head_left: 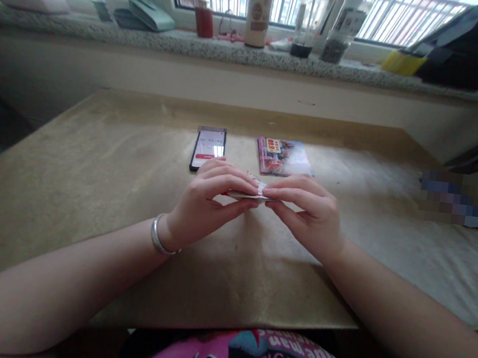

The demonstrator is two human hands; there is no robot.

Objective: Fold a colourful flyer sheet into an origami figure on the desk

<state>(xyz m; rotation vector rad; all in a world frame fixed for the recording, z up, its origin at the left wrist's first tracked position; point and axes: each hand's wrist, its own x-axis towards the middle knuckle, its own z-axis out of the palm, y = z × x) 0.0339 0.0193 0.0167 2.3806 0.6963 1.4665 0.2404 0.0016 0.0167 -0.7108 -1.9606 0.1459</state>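
Between both hands, just above the table, is a thin folded piece of paper (pixel 260 188), white with red marks. My left hand (pixel 215 190) pinches its left part, thumb below and fingers on top. On the right side my right hand (pixel 307 208) grips it the same way, and the fingertips of the two hands nearly meet. Much of the paper is hidden behind the fingers. A phone (pixel 208 149) with a lit screen lies just beyond my left hand. Behind my right hand lies a flat, colourful stack of printed paper (pixel 284 156) with a yellow and red label.
The table (pixel 111 186) has a pale brown cover. At its right side lies a blurred blue item (pixel 458 200). Along the stone windowsill (pixel 151 40) stand a red jar (pixel 204 21), a tall bottle (pixel 259 10), clear containers (pixel 339 31) and a dark bag (pixel 473 48).
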